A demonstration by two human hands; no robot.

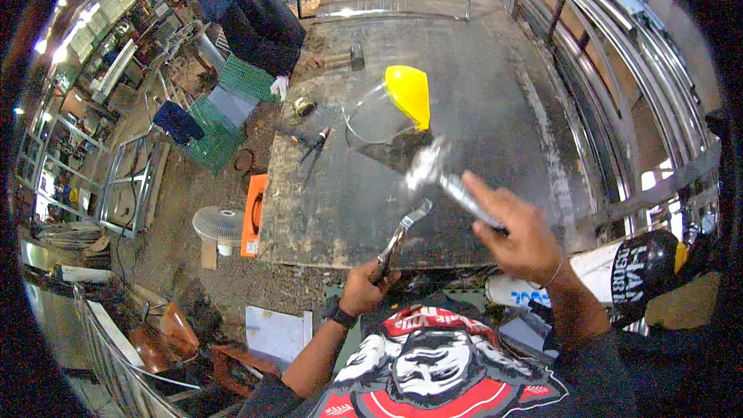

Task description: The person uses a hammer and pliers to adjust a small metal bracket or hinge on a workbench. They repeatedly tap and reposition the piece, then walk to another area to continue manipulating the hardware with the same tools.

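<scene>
Two bare hands work at the near edge of a large, dark, scuffed metal-topped desk [464, 93]. Right hand [520, 236]: fingers clenched around the handle of a steel-headed hammer [449, 182], whose head is blurred and stands above the desk surface, just right of centre. Left hand [362, 286]: fingers wrapped around the grip of a slim metal chisel-like tool [402, 234], which slants up and to the right so that its tip lies on the desk just below the hammer head; tip and head are near each other, and whether they touch cannot be told. A dark wristwatch [338, 313] sits on the left wrist; a thin bracelet [551, 275] circles the right.

Farther along the desk, beyond the hammer, lies a clear curved face shield with a yellow brow band [395, 108]. To its left rest a pair of dark pliers with red-tipped handles [313, 142] and, farther still, a small yellow-and-black tape measure [304, 107]. A second, wooden-handled hammer [344, 58] lies near the far left corner, close to the white-gloved hand [279, 86] of another person in dark clothing.

On the ground left of the desk: an orange box-like case [254, 215] leaning against the desk edge, a small white round fan [219, 226], and green mesh panels [232, 104].
</scene>
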